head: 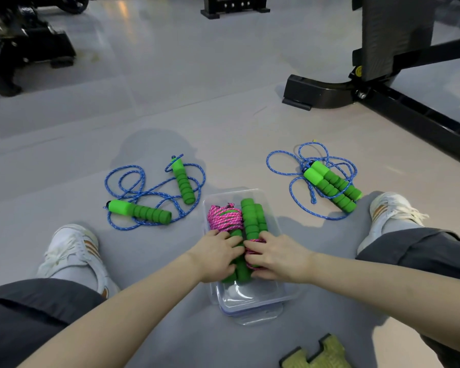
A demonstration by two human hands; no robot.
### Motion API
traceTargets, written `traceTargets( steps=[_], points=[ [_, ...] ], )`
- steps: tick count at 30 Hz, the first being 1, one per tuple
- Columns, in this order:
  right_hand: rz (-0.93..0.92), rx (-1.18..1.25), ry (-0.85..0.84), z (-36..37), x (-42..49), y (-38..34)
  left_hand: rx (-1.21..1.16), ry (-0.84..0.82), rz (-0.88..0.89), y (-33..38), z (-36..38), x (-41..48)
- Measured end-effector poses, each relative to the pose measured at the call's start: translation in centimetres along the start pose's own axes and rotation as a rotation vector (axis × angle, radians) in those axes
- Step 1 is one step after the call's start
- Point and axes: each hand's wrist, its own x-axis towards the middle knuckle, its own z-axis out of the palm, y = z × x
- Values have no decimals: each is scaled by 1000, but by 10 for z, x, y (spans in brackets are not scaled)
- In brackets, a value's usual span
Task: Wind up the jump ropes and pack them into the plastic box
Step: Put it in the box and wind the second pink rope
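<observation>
Green handles (241, 270) gripped in fingers (233, 250), inside box (252, 309)

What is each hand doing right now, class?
Left hand: grips the green foam handles in the clear plastic box.
Right hand: grips the pink braided rope wound round them.

Left hand (218, 254) and right hand (274, 257) grip the wound pink ropes (223, 216) inside the box (250, 301); two blue ropes (133, 192) lie loose alongside.

Dark grey trousers (37, 309) and 2 white, tan-striped sneakers (72, 251).
</observation>
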Motion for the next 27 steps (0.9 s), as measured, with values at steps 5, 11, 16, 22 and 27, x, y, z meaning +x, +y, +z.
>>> traceTargets(
  steps=[5,11,16,22,27],
  points=[
    [-4,-42,-53,-9,13,-11,55,-58,-5,0,-6,2],
    [61,-54,-64,-10,19,-20,62,-71,-49,8,-13,3],
    [68,-66,-32,-2,19,-15,75,-29,-58,8,-10,0],
    [166,192,-125,-1,13,-5,64,-65,-73,5,-5,-7],
    [359,597,-166,-13,23,8,9,113,-143,6,-16,1]
  ],
)
